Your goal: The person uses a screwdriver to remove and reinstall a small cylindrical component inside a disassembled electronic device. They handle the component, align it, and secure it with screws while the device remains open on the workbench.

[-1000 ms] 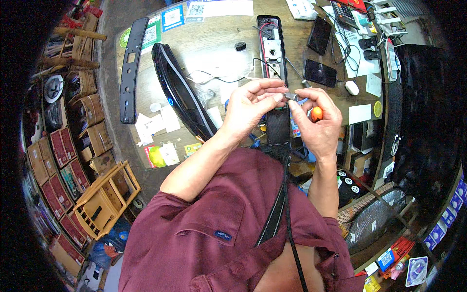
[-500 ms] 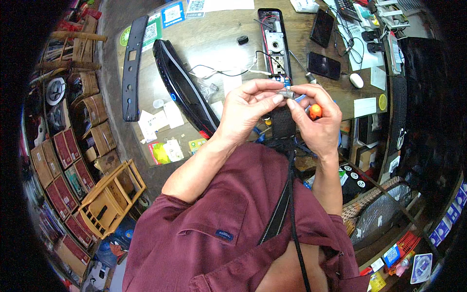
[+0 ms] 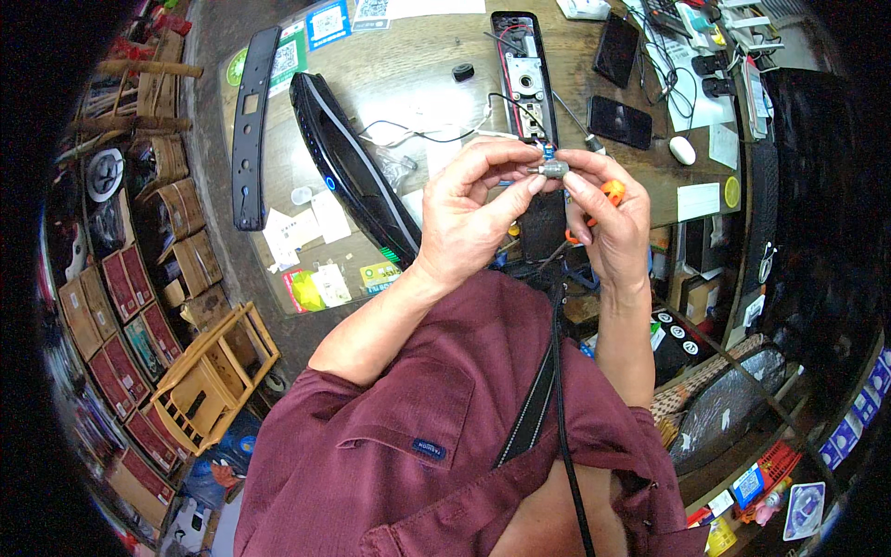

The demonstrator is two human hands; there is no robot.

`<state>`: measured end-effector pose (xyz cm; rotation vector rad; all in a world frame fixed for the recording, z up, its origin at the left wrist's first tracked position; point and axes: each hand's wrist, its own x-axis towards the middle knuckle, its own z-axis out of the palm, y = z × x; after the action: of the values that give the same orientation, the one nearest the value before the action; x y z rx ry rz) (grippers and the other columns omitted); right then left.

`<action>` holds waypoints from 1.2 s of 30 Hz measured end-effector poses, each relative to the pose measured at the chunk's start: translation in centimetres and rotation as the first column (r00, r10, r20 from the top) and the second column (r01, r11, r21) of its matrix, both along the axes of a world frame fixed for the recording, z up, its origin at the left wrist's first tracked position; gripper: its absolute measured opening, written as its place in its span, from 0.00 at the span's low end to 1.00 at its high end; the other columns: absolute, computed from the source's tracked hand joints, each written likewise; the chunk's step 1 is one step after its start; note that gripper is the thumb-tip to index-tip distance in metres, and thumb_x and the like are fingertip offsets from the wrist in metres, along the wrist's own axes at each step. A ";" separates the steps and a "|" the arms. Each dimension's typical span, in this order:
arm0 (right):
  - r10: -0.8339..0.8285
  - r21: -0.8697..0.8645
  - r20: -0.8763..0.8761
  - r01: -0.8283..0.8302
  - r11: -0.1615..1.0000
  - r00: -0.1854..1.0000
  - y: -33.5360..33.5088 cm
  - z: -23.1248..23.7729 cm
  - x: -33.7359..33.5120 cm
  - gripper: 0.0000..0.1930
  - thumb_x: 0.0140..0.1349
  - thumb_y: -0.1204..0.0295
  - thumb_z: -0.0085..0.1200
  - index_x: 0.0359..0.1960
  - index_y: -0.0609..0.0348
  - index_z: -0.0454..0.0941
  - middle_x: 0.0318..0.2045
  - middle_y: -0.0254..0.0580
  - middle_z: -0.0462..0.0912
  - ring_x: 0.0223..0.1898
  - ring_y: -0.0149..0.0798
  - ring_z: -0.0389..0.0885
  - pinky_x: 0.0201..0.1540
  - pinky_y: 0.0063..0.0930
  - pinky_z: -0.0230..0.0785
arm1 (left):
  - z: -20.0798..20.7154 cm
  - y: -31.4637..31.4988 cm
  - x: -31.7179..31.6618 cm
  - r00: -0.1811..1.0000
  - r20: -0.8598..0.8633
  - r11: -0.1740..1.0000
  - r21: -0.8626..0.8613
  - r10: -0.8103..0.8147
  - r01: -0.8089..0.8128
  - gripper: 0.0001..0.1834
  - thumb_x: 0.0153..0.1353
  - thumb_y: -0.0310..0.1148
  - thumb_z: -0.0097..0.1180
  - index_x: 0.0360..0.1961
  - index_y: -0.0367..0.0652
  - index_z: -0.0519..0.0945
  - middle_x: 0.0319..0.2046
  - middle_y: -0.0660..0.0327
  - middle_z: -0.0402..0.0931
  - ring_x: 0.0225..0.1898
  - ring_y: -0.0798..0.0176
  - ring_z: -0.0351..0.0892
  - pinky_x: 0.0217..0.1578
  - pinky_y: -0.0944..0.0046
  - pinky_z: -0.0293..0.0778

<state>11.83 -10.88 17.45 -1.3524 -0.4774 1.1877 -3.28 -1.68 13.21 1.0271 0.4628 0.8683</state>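
My left hand and my right hand meet over the table's near edge. Between their fingertips is a small grey metal cylinder, with a thin end toward the left fingers. An orange-handled tool is tucked in my right hand; its kind is partly hidden by the fingers. Just beyond my hands lies a long black housing, open to show a metal mechanism and wires. Left of my left hand rests a long black curved handle unit with a blue ring light, and a cable runs between the two.
A flat black plate with cutouts lies at the table's left. Two phones, a white mouse and tangled cables are on the right. A small black knob sits near the middle. A wooden chair stands at lower left.
The metal cylinder has turned and shows more clearly between my fingers. The orange-handled tool has shifted within my right hand. Small lights on the handle unit's near end went from red to green.
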 end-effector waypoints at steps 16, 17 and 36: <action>-0.047 0.208 -0.628 0.225 0.952 0.777 0.2 -4.7 -1.2 0.14 0.70 0.76 0.53 0.55 0.70 0.77 0.47 0.48 0.84 0.46 0.39 0.86 0.52 0.31 0.81 | -0.5 1.7 0.8 0.985 -0.172 0.963 0.270 0.031 0.017 0.14 0.60 0.19 0.64 0.48 0.36 0.83 0.45 0.57 0.83 0.45 0.66 0.82 0.48 0.67 0.78; -0.051 0.203 -0.636 0.231 0.952 0.770 0.1 -4.7 -1.2 0.14 0.70 0.76 0.52 0.55 0.70 0.77 0.47 0.48 0.84 0.46 0.39 0.85 0.52 0.31 0.80 | -0.5 1.9 0.9 0.985 -0.170 0.948 0.317 0.030 0.026 0.14 0.60 0.19 0.64 0.48 0.36 0.83 0.45 0.57 0.83 0.45 0.66 0.82 0.49 0.67 0.78; -0.163 0.087 -0.530 0.245 0.966 0.832 -0.4 -4.2 -1.6 0.13 0.71 0.71 0.55 0.53 0.62 0.77 0.46 0.43 0.85 0.42 0.34 0.87 0.23 0.16 0.70 | 0.1 1.6 0.7 0.968 -0.136 0.971 -0.144 -0.211 0.192 0.22 0.62 0.19 0.64 0.58 0.34 0.78 0.53 0.53 0.81 0.54 0.63 0.82 0.58 0.63 0.77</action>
<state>10.21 -11.28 13.25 -0.8710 -0.0266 1.2487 -2.54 -0.11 13.36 1.0041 0.5252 0.5738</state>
